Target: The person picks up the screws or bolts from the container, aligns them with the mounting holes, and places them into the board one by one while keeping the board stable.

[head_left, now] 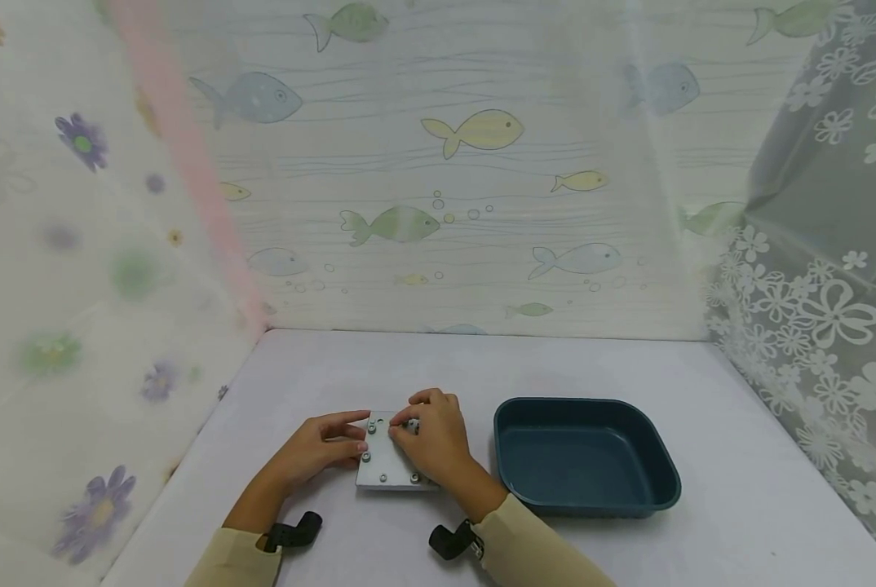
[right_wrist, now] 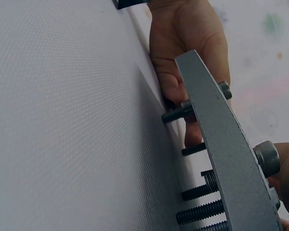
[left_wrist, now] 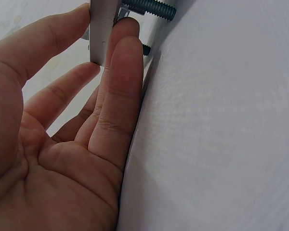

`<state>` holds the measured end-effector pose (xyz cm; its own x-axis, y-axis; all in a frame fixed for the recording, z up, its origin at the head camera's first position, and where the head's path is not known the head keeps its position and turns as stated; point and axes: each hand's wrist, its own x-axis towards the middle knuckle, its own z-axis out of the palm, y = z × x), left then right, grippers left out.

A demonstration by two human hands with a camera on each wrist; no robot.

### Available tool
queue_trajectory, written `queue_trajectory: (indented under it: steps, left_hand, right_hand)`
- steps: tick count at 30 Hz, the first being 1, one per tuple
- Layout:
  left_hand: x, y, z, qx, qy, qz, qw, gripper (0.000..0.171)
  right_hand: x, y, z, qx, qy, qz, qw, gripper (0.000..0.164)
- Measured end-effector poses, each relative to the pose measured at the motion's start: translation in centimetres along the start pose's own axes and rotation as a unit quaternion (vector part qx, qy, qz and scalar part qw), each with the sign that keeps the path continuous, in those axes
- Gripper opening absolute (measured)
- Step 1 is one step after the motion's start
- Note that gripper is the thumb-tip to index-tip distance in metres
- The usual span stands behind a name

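Note:
A flat metal plate (head_left: 387,456) is held just above the table, with several socket-head screws (right_wrist: 267,159) set in it. Their threaded shanks (right_wrist: 200,211) stick out below. At the plate's left edge my left hand (head_left: 320,444) grips it, the thumb on the edge and fingers (left_wrist: 123,82) reaching underneath. My right hand (head_left: 438,436) bends over the far right part of the plate. Its thumb and forefinger come together at a screw on the upper face; the fingertips hide most of that screw. One screw (head_left: 371,427) sits near the plate's far left corner.
A dark blue-green tray (head_left: 585,509) stands right of the plate, close to the right forearm. White cloth (head_left: 732,456) covers the table. Patterned curtains (head_left: 482,179) enclose the back and sides. Black wrist mounts (head_left: 298,530) protrude from both wrists.

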<state>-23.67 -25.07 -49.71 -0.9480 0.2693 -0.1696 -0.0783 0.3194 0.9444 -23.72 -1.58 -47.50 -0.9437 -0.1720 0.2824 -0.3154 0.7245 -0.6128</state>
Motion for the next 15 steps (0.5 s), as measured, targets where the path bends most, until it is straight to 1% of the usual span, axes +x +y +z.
queue_trajectory:
  steps: [6, 9, 12, 15]
  left_hand:
    - [0.0, 0.1, 0.0, -0.006, -0.005, 0.001, 1.0, 0.068]
    - [0.0, 0.1, -0.1, -0.006, -0.007, 0.003, 0.9999, 0.068]
    - [-0.1, 0.0, -0.3, -0.007, -0.006, -0.001, 1.0, 0.069]
    - [-0.2, -0.2, -0.4, -0.011, -0.002, -0.009, 0.9999, 0.069]
  right_hand:
    - [0.0, 0.1, 0.0, -0.01, -0.001, 0.002, 1.0, 0.007]
    - [0.0, 0.1, -0.2, -0.006, -0.008, 0.005, 1.0, 0.008]
    - [0.1, -0.2, -0.7, 0.019, -0.019, 0.005, 1.0, 0.008]
    - [0.0, -1.0, -1.9, 0.06, -0.037, 0.01, 0.997, 0.01]
